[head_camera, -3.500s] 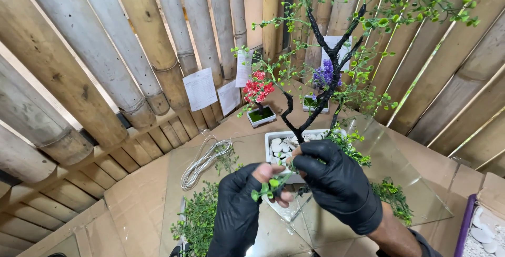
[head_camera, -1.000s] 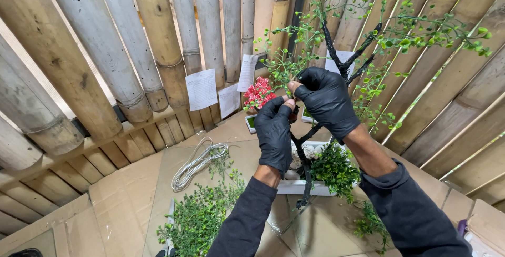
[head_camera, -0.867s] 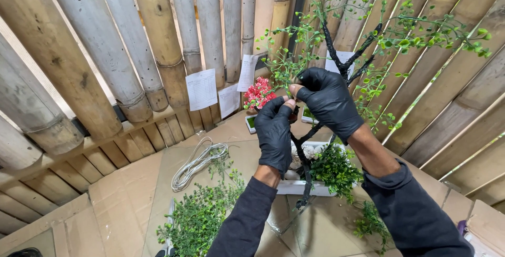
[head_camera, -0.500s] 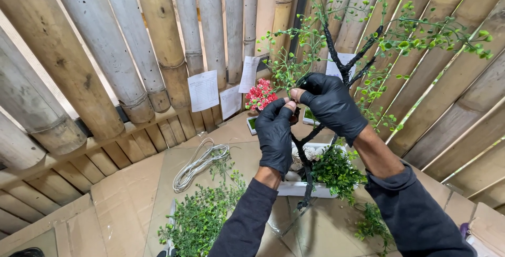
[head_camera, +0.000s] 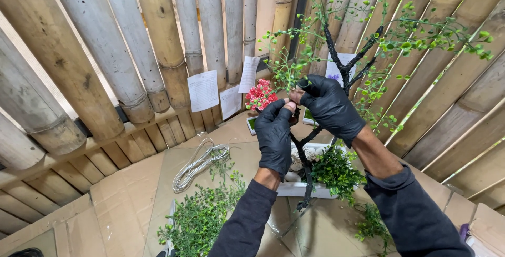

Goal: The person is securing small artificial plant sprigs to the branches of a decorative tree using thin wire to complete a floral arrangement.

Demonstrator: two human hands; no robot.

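- Head view, looking down over two arms in dark sleeves and black gloves, raised at the middle of the frame.
- Left hand [head_camera: 275,137] up at the dark branch [head_camera: 336,57] of an artificial tree, fingers [head_camera: 281,111] curled and pressed together, pinching something small right where the two hands meet; too small to tell what.
- Right hand [head_camera: 330,107] just at 2 o'clock of the left, touching it fingertip to fingertip, fingers closed over the same spot on the branch.
- Green leafy twigs [head_camera: 421,33] fanning out toward 1 and 2 o'clock above the hands.
- White rectangular planter [head_camera: 302,188] directly below the hands, trunk rising from it, a green leaf clump [head_camera: 336,172] at its right end.
- Red flower cluster [head_camera: 260,95] just at 10 o'clock of the left hand.
- Coil of pale wire [head_camera: 199,163] on the cardboard-covered table [head_camera: 126,204], at 8 o'clock of the hands.
- Loose green sprigs [head_camera: 202,217] lying at 7 o'clock, near the left forearm.
- Bamboo wall [head_camera: 105,52] behind, paper sheets [head_camera: 203,90] pinned to it.
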